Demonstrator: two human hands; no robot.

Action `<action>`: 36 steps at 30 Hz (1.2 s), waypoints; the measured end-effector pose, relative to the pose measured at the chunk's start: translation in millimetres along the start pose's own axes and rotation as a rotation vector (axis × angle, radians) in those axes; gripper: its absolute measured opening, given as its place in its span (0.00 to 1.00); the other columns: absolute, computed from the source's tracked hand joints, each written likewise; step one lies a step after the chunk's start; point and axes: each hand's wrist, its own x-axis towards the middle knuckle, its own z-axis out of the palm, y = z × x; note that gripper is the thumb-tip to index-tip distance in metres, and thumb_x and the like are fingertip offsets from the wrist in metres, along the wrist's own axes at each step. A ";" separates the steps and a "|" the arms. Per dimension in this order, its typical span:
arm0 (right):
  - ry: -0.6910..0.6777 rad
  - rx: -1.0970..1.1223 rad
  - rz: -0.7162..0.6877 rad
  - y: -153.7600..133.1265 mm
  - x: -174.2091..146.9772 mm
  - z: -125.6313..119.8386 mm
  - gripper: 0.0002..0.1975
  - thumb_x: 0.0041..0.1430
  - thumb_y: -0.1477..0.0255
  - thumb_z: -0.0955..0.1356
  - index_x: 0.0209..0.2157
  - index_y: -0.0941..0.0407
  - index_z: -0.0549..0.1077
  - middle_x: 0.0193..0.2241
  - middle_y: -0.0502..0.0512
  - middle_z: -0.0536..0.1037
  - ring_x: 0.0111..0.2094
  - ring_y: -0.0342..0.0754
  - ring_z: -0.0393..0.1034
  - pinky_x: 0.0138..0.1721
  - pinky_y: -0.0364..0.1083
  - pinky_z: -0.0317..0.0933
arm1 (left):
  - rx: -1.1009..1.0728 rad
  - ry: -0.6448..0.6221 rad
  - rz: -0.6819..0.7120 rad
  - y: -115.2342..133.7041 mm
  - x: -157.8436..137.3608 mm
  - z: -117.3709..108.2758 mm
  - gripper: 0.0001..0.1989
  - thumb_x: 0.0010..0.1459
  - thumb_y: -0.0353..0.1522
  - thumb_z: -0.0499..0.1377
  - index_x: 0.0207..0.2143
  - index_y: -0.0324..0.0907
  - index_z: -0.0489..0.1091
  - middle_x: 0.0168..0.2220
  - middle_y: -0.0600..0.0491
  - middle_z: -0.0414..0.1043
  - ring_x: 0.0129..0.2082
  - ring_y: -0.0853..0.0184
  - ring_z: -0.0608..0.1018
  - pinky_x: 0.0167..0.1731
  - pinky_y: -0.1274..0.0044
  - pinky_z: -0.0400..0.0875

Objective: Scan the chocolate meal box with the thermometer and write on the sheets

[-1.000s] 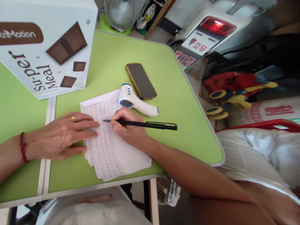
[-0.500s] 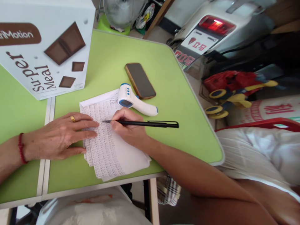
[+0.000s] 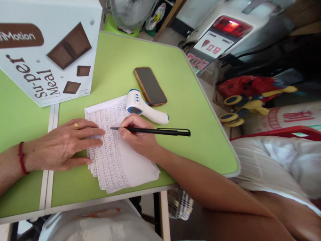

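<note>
My left hand [image 3: 67, 144] lies flat with fingers spread, its fingertips resting on the left edge of a stack of handwritten sheets of paper [image 3: 140, 164]. It wears a gold ring and a red bracelet. My right hand [image 3: 136, 135] is closed round a black pen [image 3: 160, 131], which slants low over the top sheet with its tip at the rows of writing. Just above the right hand, a white and blue infrared thermometer [image 3: 147, 112] overlaps the top corner of the paper. A phone in a brown case [image 3: 151, 86] lies beyond it, screen up and dark.
A tall white box [image 3: 67, 77] stands at the back left of the green folding table [image 3: 175, 63]. A metal seam [image 3: 47, 187] crosses the tabletop. Past the right edge are a scooter [image 3: 225, 30], a red chair edge [image 3: 281, 132] and white cloth [image 3: 276, 160]. A fan [image 3: 131, 11] stands behind.
The paper stack has slid slightly left, and my left hand has moved a little left with it. The pen tip is slightly higher on the sheet, still in my right hand.
</note>
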 end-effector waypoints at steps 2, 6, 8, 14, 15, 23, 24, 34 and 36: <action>-0.003 -0.006 -0.008 0.2 -0.1 -0.1 0.06 0.50 0.78 0.66 0.23 0.55 0.65 0.18 0.44 0.65 0.19 0.37 0.57 0.20 0.40 0.53 | 0.001 0.004 0.000 -0.1 -0.2 0.1 0.19 0.66 0.38 0.55 0.54 0.37 0.67 0.60 0.42 0.65 0.60 0.51 0.65 0.57 0.58 0.64; -0.012 -0.011 -0.009 0.6 0.3 0.1 0.06 0.50 0.77 0.66 0.23 0.55 0.65 0.18 0.44 0.66 0.19 0.38 0.57 0.20 0.40 0.53 | 0.006 0.009 0.004 -0.6 -1.4 0.7 0.18 0.66 0.38 0.55 0.54 0.38 0.67 0.60 0.42 0.65 0.60 0.51 0.65 0.58 0.58 0.63; -0.017 -0.018 0.009 0.6 0.5 0.2 0.06 0.49 0.77 0.66 0.23 0.55 0.65 0.18 0.44 0.66 0.19 0.38 0.57 0.20 0.40 0.53 | 0.007 0.012 0.004 -0.9 -1.8 1.2 0.18 0.66 0.38 0.55 0.54 0.38 0.67 0.60 0.42 0.64 0.60 0.52 0.65 0.58 0.58 0.63; -0.036 -0.020 0.009 0.1 0.4 0.0 0.05 0.50 0.77 0.66 0.23 0.55 0.66 0.18 0.44 0.67 0.19 0.38 0.58 0.20 0.40 0.53 | 0.007 0.012 0.006 -0.9 -1.3 1.3 0.19 0.66 0.39 0.55 0.55 0.38 0.67 0.60 0.42 0.64 0.60 0.51 0.65 0.58 0.58 0.63; -0.041 -0.017 0.005 0.0 0.4 -0.1 0.05 0.50 0.77 0.66 0.23 0.55 0.66 0.18 0.44 0.67 0.19 0.38 0.58 0.20 0.40 0.53 | 0.006 0.012 0.005 -0.8 -1.1 1.1 0.19 0.66 0.38 0.55 0.55 0.38 0.67 0.60 0.42 0.64 0.60 0.51 0.65 0.58 0.58 0.63; -0.032 -0.026 0.004 -1.8 1.0 -0.7 0.06 0.50 0.77 0.66 0.23 0.55 0.65 0.18 0.44 0.66 0.19 0.38 0.58 0.20 0.40 0.54 | 0.006 0.012 0.002 -0.4 -1.4 0.7 0.18 0.66 0.38 0.55 0.55 0.39 0.67 0.60 0.42 0.65 0.60 0.52 0.65 0.58 0.58 0.63; -0.037 -0.027 0.002 -1.7 0.9 -0.7 0.06 0.50 0.77 0.66 0.23 0.55 0.65 0.18 0.44 0.67 0.19 0.38 0.58 0.20 0.40 0.54 | 0.007 0.013 0.000 -0.6 -1.3 0.9 0.18 0.66 0.38 0.56 0.55 0.39 0.67 0.60 0.42 0.65 0.60 0.52 0.65 0.58 0.58 0.63; -0.052 0.024 -0.008 2.0 -1.5 1.5 0.04 0.50 0.75 0.67 0.24 0.55 0.67 0.19 0.45 0.69 0.20 0.38 0.60 0.21 0.41 0.55 | 0.010 0.019 0.005 0.1 -0.5 0.8 0.18 0.65 0.38 0.56 0.54 0.38 0.68 0.60 0.42 0.65 0.60 0.52 0.66 0.58 0.58 0.64; -0.067 0.011 -0.006 2.1 -1.5 1.8 0.04 0.50 0.75 0.67 0.24 0.55 0.68 0.19 0.45 0.70 0.20 0.38 0.60 0.21 0.41 0.56 | 0.010 0.023 0.004 0.2 -0.6 1.0 0.18 0.65 0.38 0.56 0.54 0.39 0.68 0.60 0.42 0.65 0.60 0.52 0.66 0.58 0.58 0.64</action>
